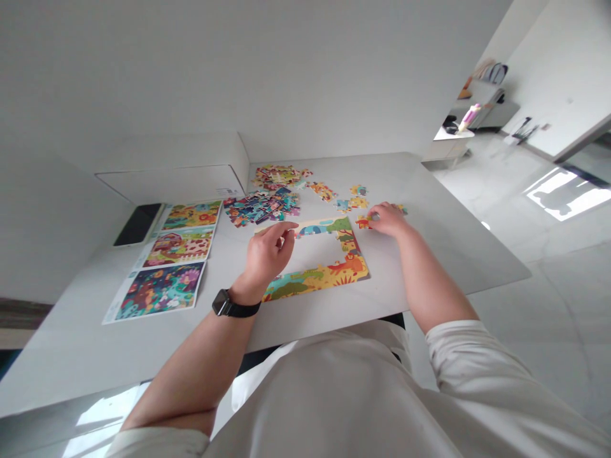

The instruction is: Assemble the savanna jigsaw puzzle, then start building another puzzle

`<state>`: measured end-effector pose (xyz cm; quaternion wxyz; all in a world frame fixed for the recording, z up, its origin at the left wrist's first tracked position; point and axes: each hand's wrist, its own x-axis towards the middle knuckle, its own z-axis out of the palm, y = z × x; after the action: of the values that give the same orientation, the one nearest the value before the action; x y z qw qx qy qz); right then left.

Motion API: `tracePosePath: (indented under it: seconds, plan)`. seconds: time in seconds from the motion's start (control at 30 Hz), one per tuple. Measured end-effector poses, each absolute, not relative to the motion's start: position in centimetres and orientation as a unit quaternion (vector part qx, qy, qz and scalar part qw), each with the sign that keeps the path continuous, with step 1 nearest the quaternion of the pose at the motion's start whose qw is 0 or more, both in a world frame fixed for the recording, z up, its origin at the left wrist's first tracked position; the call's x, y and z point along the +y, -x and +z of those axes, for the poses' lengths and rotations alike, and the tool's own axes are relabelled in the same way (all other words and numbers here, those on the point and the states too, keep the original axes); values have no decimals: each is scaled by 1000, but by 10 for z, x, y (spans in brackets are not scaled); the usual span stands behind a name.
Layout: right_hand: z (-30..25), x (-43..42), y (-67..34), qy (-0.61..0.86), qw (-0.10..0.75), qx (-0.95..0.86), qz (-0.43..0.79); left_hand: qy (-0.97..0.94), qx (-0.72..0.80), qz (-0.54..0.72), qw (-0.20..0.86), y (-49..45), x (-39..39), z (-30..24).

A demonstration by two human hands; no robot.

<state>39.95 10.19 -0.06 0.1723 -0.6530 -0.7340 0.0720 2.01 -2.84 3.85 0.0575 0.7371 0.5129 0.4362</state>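
Note:
A partly assembled jigsaw puzzle (pixel 351 270) lies on the table, with its coloured border joined around a bare middle. Above its left side hovers my left hand (pixel 270 251), wearing a black watch; the fingers are bent, thumb and index are apart, and nothing shows between them. My right hand (pixel 387 220) is beside the puzzle's upper right corner, its fingers closed at an orange-red puzzle piece (pixel 363 222) and partly hiding it. Several loose pieces (pixel 358 202) lie just beyond that hand.
A dark-coloured heap of pieces (pixel 262 207) and a yellow-red heap (pixel 277 176) lie behind the puzzle. On the left are printed picture sheets (pixel 162 286), a phone (pixel 138 224) and a white box (pixel 176 181) against the wall. The table's right edge (pixel 477 222) borders the floor.

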Motion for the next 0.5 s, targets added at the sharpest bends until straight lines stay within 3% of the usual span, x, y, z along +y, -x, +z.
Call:
tracePosePath:
  seconds: [0.33, 0.5]
  plan:
    - [24, 83, -396, 552, 376, -684, 292, -736, 504, 442, 94, -23, -29, 36]
    - [29, 64, -350, 438, 439, -661, 423, -704, 511, 447, 208, -26, -24, 34]
